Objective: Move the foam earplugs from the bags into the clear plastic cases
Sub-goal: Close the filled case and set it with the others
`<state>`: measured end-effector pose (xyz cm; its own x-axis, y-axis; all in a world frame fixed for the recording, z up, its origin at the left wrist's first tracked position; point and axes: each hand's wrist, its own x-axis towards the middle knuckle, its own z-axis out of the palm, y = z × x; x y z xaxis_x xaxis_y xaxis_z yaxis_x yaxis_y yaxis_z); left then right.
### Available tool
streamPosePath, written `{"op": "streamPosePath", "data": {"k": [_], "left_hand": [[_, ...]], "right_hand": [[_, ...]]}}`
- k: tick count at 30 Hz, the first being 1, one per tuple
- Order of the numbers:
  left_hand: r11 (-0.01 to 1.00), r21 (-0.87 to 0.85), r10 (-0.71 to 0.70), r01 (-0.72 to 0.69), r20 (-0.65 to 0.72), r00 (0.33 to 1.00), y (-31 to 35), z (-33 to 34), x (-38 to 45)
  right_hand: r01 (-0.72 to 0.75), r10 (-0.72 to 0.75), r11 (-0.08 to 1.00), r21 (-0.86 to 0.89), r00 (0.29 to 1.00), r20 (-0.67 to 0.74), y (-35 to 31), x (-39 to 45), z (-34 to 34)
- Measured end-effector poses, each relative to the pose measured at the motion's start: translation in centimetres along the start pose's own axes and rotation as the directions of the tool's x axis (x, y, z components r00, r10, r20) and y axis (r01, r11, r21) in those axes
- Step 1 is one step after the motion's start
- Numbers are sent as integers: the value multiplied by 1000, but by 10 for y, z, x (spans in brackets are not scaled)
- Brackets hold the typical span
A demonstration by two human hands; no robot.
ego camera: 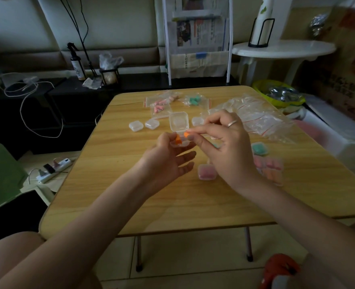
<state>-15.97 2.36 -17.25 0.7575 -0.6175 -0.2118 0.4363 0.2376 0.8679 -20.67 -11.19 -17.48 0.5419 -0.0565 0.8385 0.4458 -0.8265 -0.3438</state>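
Nearest the camera, two bare forearms are seen reaching up from the bottom corners of the frame over a wooden table (130,197).

At the centre of the frame, an open clear case (179,130) is cradled by the left hand (168,161), its fingers curled under the tray; the lid stands up behind. One orange earplug (178,140) is already seated in the tray. A second orange earplug (186,134) is pinched between thumb and fingertips of the right hand (224,142), held just above and to the right of the tray, its long axis apparently pointing left toward the opening. Only a short move down and left seems to be needed.

Above centre, three closed empty cases (143,124) are lined up. Behind them, a bag of pink earplugs (160,107) and a bag of green earplugs (194,101) are laid. At right, filled cases (264,161) of green, pink and orange are grouped, beside crumpled empty bags (256,117).
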Motion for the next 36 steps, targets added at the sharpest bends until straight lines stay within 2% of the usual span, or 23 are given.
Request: {"op": "streamPosePath", "data": {"k": [6,11,15,18,21,24,27,30,33,36], "left_hand": [[996,82,32,-39,92,995,-2,3,-2],[1000,25,8,-11,84,996,3,0,-3],[999,-23,-26,28,69,997,5,0,-5],[992,-106,-58,65,68,996,4,2,-5],[993,-88,-65,73,91,994,4,0,-5],[996,-35,-75,78,92,993,5,-1,-6],[992,-80,-93,101,98,991,7,-2,-7],[988,-103,-106,115,89,990,7,-3,-7],[984,-101,-137,145,82,987,7,-3,-7],[978,-114,-166,177,99,981,6,-2,-8]], "right_hand": [[34,-31,998,-55,998,57,0,-3,1],[42,-40,999,-11,993,107,0,-4,2],[34,-32,999,-18,996,80,0,-2,4],[139,-133,983,-123,989,58,3,-1,2],[262,-258,921,-290,965,54,6,-1,-3],[271,-258,935,-229,962,89,7,-2,-2],[123,-115,990,-74,988,102,6,-2,0],[-61,58,998,35,995,85,6,3,-2],[-267,222,951,154,941,254,5,9,-7],[-455,286,832,319,843,455,1,8,-9]]}}
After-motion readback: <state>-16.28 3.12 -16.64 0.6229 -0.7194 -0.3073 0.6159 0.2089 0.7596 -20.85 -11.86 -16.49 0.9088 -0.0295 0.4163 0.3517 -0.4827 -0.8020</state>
